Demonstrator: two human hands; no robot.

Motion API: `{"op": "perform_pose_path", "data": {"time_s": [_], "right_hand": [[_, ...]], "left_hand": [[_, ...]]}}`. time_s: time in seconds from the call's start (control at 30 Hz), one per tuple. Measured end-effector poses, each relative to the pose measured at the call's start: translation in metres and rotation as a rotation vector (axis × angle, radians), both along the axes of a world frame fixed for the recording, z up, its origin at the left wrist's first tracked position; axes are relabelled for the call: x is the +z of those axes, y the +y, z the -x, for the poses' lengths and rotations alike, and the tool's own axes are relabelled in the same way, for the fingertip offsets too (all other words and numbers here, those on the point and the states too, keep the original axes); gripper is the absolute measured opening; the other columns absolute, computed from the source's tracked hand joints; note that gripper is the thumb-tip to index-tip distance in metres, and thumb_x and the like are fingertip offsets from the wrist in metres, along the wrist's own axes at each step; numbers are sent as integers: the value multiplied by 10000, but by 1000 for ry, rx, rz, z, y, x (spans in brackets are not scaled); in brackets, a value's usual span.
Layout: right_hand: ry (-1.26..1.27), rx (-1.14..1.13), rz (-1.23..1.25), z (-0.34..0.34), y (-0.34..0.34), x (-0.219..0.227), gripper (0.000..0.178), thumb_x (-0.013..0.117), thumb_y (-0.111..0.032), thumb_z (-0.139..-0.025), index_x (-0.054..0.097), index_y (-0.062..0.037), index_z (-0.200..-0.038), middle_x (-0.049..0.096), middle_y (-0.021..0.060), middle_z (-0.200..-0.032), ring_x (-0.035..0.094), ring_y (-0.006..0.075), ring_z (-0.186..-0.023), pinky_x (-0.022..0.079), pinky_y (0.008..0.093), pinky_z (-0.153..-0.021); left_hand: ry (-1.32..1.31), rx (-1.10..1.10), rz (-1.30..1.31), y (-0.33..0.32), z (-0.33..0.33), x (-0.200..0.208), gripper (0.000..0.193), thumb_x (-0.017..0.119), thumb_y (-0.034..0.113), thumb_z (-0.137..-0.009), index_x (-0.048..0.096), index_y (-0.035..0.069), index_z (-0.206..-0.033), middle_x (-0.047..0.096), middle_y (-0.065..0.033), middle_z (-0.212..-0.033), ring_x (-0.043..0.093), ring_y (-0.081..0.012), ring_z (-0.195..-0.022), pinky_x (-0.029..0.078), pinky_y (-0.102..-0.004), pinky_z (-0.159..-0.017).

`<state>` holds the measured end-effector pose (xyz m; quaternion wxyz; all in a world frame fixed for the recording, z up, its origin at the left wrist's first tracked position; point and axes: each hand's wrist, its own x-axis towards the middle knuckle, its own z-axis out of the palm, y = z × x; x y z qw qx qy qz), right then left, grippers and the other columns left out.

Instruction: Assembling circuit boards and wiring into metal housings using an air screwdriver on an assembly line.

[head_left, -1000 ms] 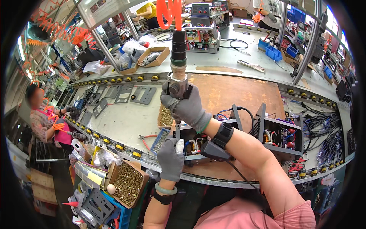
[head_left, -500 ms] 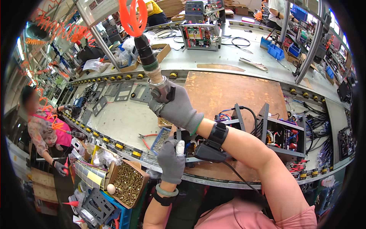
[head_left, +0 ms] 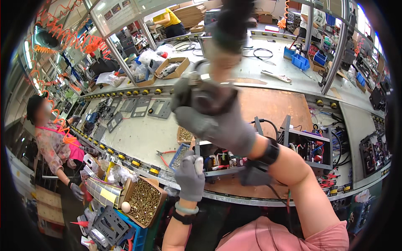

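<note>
My right hand (head_left: 215, 125), in a grey glove and smeared by motion, is wrapped round a power screwdriver (head_left: 228, 62). The driver's dark upper body rises above the fist; its tip is hidden. Below it, an open metal chassis (head_left: 224, 161) with wires and circuit parts rests on a brown board (head_left: 268, 104). My left hand (head_left: 190, 180), gloved with a white-covered fingertip, is closed at the chassis's left end. What its fingers pinch, if anything, cannot be made out. Close to it are a blue bin (head_left: 180, 155) of small screws and red-handled pliers (head_left: 164, 155).
A second chassis (head_left: 314, 150) stands right on the board, near bundled cables (head_left: 331, 173). Flat grey metal plates (head_left: 140, 108) lie at the left. Front left is a carton (head_left: 144, 203) of brass-coloured fasteners. A co-worker (head_left: 56, 146) stands at the far left. Rollers (head_left: 136, 163) line the bench edge.
My right hand and the screwdriver have swung right and nearer the camera, uncovering more of the chassis. My left hand has barely moved. The co-worker's lower hand has shifted slightly.
</note>
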<state>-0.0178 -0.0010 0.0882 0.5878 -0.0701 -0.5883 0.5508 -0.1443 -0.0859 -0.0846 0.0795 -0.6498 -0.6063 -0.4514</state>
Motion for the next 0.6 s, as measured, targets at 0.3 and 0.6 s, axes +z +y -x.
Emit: {"op": "perform_pose_path", "data": {"time_s": [0.3, 0.6], "right_hand": [[183, 80, 186, -121, -69, -49, 466, 720, -84, -881, 502, -109, -1292, 587, 74, -1108, 562, 122, -964, 493, 259, -797], [221, -326, 276, -177, -100, -55, 479, 796, -189, -811, 553, -177, -1224, 577, 33, -968, 559, 147, -749, 493, 317, -566]], "left_hand": [[-1597, -675, 790, -15, -81, 39, 219, 518, 181, -1031, 623, 40, -1162, 706, -93, -949, 709, -170, -813, 571, -251, -688], [-1739, -811, 859, -22, -137, 17, 231, 551, 189, -1023, 638, 48, -1184, 691, -39, -907, 651, -98, -759, 518, -196, -619]]}}
